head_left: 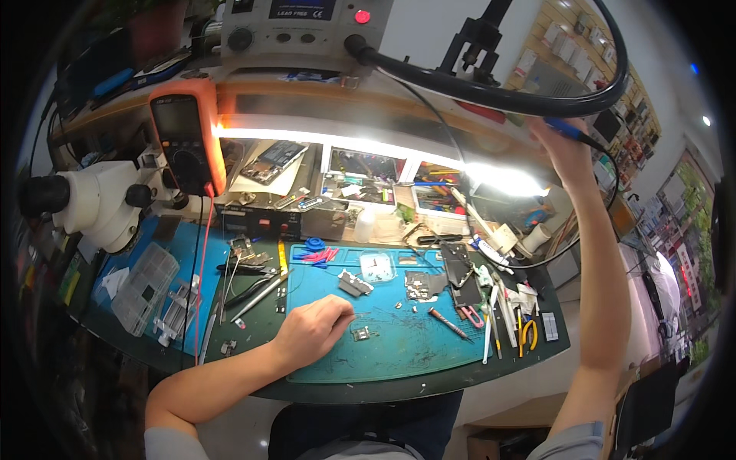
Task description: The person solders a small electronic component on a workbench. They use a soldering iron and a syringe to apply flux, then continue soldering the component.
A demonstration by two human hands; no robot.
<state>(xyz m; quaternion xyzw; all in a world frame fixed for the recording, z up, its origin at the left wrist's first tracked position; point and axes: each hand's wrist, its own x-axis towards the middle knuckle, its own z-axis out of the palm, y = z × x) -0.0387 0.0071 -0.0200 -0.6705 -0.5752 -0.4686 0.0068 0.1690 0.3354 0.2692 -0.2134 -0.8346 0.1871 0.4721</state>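
My left hand (314, 330) rests on the blue work mat (414, 360), its fingers curled closed. Whatever they may pinch is too small to make out. Just right of those fingertips lies a small metal part (361, 334). Higher up, a grey metal piece (355, 284) sits beside a clear small box (377, 267). My right hand (566, 149) is raised far to the right, level with the upper shelf. It grips a soldering iron (564, 128) by its blue handle, from which a thin black cable runs down. The iron's tip is hidden.
A grey soldering station (299, 34) stands on the shelf, with a thick black hose (491, 90) arching right. An orange multimeter (185, 136) and a white microscope (100, 201) are at left. Pliers (529, 334), a pen-like tool (450, 323) and dark phone parts (458, 268) lie right.
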